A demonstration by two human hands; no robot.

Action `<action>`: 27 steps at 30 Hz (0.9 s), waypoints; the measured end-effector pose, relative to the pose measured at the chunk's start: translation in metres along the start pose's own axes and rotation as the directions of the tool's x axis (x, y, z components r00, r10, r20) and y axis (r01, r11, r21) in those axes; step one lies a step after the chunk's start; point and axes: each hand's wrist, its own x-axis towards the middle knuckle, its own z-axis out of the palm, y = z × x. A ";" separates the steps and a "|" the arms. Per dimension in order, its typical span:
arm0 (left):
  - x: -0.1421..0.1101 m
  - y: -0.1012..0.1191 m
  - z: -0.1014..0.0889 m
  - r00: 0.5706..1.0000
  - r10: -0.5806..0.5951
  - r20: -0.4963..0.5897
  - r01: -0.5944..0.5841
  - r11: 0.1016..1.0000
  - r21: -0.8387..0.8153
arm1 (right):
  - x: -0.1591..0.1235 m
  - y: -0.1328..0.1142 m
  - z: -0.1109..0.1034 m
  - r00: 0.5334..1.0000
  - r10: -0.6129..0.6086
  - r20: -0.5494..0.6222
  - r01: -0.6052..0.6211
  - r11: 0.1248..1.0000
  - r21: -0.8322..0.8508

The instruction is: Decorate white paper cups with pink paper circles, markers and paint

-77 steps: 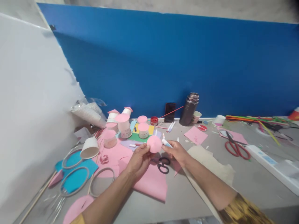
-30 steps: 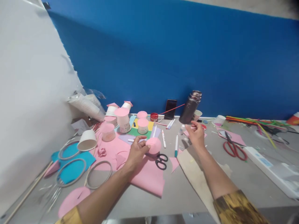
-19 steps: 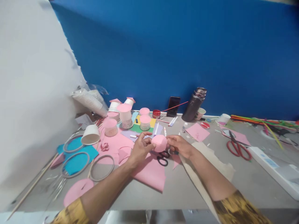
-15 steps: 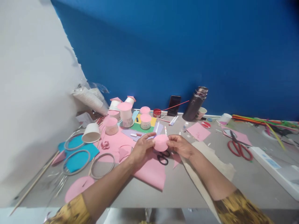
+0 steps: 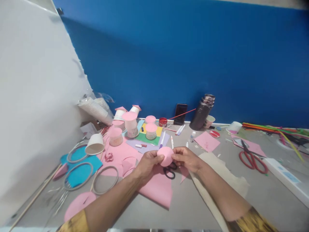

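Between my two hands is a pink paper circle (image 5: 165,156), held up above the table. My left hand (image 5: 150,163) pinches its left edge, thumb on the near face. The right edge is gripped by the thumb and fingers of my right hand (image 5: 185,158). Black-handled scissors (image 5: 169,173) lie just below the circle, their blades hidden. Under my left hand spreads a larger pink sheet (image 5: 156,191). Behind stand several white paper cups topped with pink discs, among them a tall stacked one (image 5: 131,125) and a short one (image 5: 151,130).
Embroidery hoops (image 5: 105,179) and blue felt (image 5: 79,172) lie at left, near an overturned cup (image 5: 95,144). A dark flask (image 5: 202,112) and a phone (image 5: 180,113) stand by the blue wall. Red-handled scissors (image 5: 252,158) and cream cloth (image 5: 224,170) are at right.
The camera view has tilted up, so the table sits lower in the picture. Both hands still hold the pink circle, which has turned slightly.
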 end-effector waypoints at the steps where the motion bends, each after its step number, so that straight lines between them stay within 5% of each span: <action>1: 0.000 0.000 0.001 1.000 0.009 0.012 -0.009 1.000 -0.003 | 0.001 0.000 -0.001 1.000 -0.008 -0.026 0.009 1.000 0.022; 11: 0.001 0.014 -0.005 0.912 0.233 -0.338 -0.187 0.969 0.164 | 0.013 -0.006 -0.025 0.927 -0.143 -0.348 0.178 0.982 0.070; 16: -0.023 0.040 0.017 0.978 0.133 -0.162 -0.038 0.873 0.487 | 0.012 -0.007 -0.033 0.883 -0.184 -0.433 0.171 0.983 -0.070; 18: -0.040 0.055 0.025 0.997 0.062 -0.050 -0.015 0.764 0.645 | 0.010 -0.008 -0.035 0.865 -0.198 -0.462 0.133 0.977 -0.169; 21: -0.065 0.081 0.014 0.979 0.198 -0.037 -0.076 0.531 0.844 | 0.006 -0.009 -0.036 0.817 -0.266 -0.511 0.072 0.927 -0.368; 22: -0.071 0.090 0.003 0.940 0.326 -0.097 -0.064 0.448 0.892 | 0.004 -0.010 -0.034 0.797 -0.303 -0.523 0.062 0.902 -0.428; 25: -0.084 0.118 -0.048 0.621 0.753 -0.216 0.184 0.127 0.975 | -0.002 -0.012 -0.026 0.728 -0.468 -0.501 0.052 0.767 -0.640; 26: -0.086 0.126 -0.067 0.560 0.801 -0.212 0.316 0.030 0.948 | -0.003 -0.012 -0.023 0.714 -0.525 -0.464 0.050 0.699 -0.714; 27: -0.088 0.133 -0.084 0.561 0.800 -0.215 0.434 -0.063 0.899 | -0.004 -0.012 -0.020 0.706 -0.575 -0.414 0.048 0.622 -0.782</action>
